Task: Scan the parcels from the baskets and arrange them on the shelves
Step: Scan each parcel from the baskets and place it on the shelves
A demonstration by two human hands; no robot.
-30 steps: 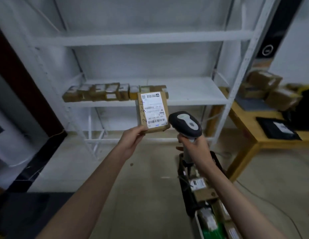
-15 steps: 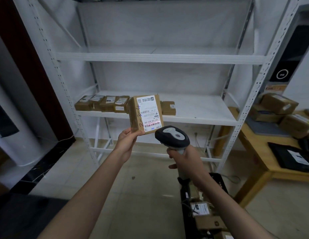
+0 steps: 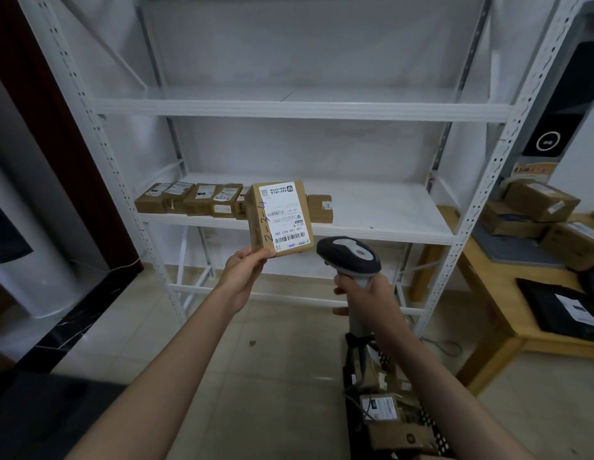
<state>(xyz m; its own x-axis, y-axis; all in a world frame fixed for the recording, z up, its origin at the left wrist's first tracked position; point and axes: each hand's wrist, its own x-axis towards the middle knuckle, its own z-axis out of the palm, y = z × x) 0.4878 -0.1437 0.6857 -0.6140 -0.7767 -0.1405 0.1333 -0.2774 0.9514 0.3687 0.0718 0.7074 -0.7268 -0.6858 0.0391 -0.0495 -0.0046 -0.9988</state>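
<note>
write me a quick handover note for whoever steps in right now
Left hand: its grip pinches the bottom corner of a small brown cardboard parcel with a white label, held upright before the shelf.
Right hand: grips the grey and black handheld barcode scanner, just right of the parcel.
Done: a row of brown labelled parcels sits on the white metal shelf.
Left: shelve this parcel, then scan those in the black mesh basket.
</note>
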